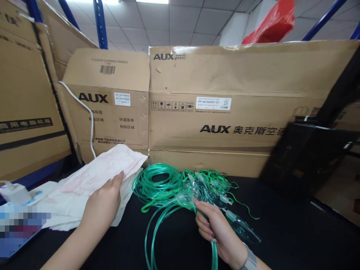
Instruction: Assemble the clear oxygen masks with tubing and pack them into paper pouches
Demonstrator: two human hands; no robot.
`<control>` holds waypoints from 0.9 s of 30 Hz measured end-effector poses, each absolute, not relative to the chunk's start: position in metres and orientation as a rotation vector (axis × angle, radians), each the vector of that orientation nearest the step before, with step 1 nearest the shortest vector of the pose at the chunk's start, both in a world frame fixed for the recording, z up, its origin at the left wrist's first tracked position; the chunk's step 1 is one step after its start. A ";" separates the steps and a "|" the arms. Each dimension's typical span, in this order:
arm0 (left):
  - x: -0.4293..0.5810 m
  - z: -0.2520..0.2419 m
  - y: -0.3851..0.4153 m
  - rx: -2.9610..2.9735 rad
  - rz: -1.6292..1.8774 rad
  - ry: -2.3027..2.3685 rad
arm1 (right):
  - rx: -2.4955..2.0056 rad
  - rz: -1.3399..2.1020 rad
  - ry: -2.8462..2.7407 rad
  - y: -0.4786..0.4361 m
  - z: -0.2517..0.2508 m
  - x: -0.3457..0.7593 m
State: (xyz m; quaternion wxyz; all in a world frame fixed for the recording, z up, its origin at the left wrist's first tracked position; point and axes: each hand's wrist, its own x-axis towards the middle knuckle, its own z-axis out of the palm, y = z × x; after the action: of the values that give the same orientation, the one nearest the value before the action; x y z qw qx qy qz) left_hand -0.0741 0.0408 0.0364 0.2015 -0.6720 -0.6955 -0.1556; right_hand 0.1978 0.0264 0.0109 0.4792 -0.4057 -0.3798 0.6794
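My right hand [211, 227] is closed around a loop of thin green tubing [154, 240], which hangs down in front of me. Beside its fingertips is a clear plastic mask [184, 198], and a clear green-tinted pouch [244, 227] sticks out behind the hand. My left hand [104, 200] lies with fingers stretched out on a stack of white, pink-marked sheets or bags [92, 172]. Between the hands and farther back sit a coil of green tubing [159, 182] and a heap of clear masks with green straps [206, 183].
Large cardboard boxes [174, 123] wall off the back of the black tabletop [118, 251]. A dark box [298, 161] stands at right. On the left are a white charger plug [15, 193] and a white cable [84, 108]. A blurred-out flat object [19, 236] lies lower left.
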 end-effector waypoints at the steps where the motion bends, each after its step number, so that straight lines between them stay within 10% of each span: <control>1: -0.074 0.036 0.041 -1.864 -0.448 -1.907 | -0.990 1.657 -0.930 0.026 0.011 0.198; 27: -0.074 0.036 0.040 -1.818 -0.355 -1.869 | -1.000 1.657 -0.920 0.029 0.007 0.198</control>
State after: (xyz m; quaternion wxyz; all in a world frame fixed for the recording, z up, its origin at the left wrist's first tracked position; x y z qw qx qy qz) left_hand -0.0739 0.0400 0.0360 0.2521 -0.6686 -0.6873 -0.1304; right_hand 0.1976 0.0285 0.0066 0.4790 -0.4096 -0.3771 0.6787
